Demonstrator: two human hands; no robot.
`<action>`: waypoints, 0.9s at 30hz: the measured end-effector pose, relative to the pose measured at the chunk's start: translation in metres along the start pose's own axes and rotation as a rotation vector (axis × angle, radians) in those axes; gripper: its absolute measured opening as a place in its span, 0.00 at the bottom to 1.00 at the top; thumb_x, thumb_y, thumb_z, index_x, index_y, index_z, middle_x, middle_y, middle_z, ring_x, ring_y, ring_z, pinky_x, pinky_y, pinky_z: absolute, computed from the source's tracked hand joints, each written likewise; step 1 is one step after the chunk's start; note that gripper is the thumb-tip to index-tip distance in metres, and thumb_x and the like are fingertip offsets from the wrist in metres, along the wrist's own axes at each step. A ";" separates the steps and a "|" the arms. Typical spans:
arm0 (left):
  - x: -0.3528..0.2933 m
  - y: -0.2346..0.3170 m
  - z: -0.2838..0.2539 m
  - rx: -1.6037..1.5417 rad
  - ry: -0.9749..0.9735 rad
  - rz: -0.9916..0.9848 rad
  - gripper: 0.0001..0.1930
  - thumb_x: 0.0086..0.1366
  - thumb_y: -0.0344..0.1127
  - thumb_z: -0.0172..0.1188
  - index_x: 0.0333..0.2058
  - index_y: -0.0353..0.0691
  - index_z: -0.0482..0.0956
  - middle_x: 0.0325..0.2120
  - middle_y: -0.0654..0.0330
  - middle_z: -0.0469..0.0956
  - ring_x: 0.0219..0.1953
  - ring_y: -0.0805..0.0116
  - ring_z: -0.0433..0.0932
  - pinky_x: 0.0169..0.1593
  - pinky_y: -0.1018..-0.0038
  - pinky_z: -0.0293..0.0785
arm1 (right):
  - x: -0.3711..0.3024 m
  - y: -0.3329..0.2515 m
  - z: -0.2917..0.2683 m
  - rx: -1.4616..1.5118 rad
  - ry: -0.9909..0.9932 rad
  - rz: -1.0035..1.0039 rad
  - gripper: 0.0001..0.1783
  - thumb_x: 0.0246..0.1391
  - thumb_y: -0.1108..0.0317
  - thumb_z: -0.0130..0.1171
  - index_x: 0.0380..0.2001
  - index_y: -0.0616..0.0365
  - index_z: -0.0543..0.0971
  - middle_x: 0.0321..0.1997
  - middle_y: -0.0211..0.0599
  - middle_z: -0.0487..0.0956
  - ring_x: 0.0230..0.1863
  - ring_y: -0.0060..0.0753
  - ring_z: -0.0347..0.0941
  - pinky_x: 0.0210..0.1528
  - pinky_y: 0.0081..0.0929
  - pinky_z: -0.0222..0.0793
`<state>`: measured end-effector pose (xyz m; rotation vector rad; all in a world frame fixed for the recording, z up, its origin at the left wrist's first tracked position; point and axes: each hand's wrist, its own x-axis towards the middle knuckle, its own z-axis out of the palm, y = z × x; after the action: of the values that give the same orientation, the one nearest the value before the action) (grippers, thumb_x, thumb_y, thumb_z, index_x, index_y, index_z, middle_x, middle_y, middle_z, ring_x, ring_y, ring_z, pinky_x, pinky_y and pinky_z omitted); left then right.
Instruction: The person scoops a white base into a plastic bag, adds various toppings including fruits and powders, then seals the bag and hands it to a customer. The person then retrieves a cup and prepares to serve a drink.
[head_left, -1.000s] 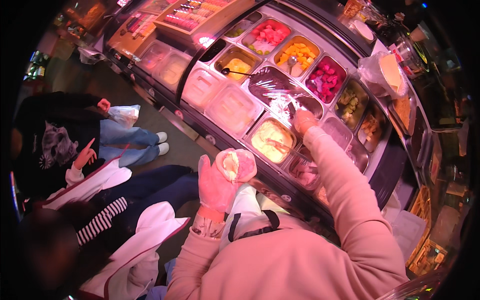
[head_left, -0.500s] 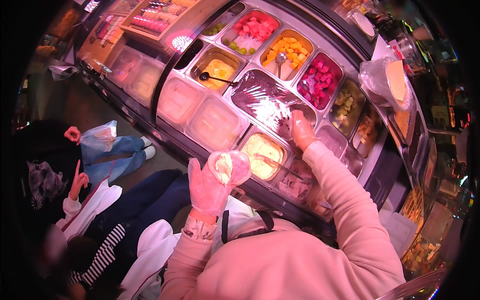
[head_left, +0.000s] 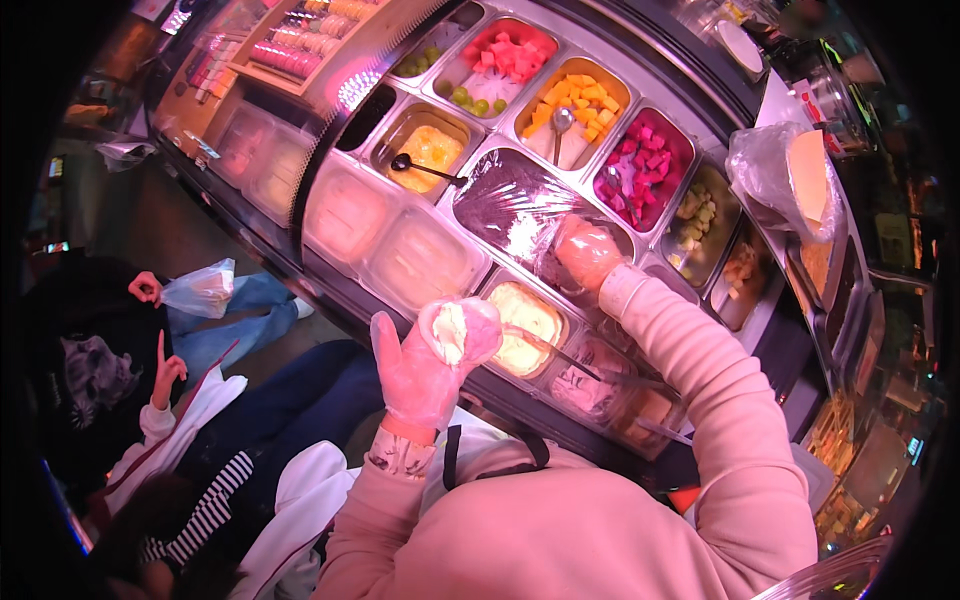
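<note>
Plastic-gloved right hand [head_left: 588,252] now sits further across the film-covered pan [head_left: 500,190].

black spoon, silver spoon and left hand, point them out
Black spoon [head_left: 434,174]: head view, on its handle.
Silver spoon [head_left: 562,119]: head view, on its round end.
Left hand [head_left: 416,380]: head view, on its palm.

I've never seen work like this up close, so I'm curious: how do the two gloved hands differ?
The left hand holds a pale, cream-topped round; the right hand is at the shiny, crinkled film. The left hand is palm up; the right hand shows its back. Both wear thin, clear gloves.
</note>
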<state>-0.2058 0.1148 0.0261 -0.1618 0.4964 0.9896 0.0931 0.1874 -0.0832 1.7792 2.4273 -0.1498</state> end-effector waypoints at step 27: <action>-0.013 -0.056 0.060 0.081 -0.077 -0.160 0.34 0.76 0.63 0.41 0.55 0.34 0.74 0.44 0.50 0.80 0.40 0.59 0.77 0.42 0.66 0.74 | -0.218 -0.111 -0.134 0.208 0.504 0.036 0.33 0.49 0.83 0.62 0.62 0.64 0.76 0.30 0.41 0.73 0.27 0.37 0.75 0.26 0.31 0.72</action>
<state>-0.1458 0.0956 0.0799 -0.0890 0.4450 0.8155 0.0463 -0.0300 0.0844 2.1691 2.7970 0.0621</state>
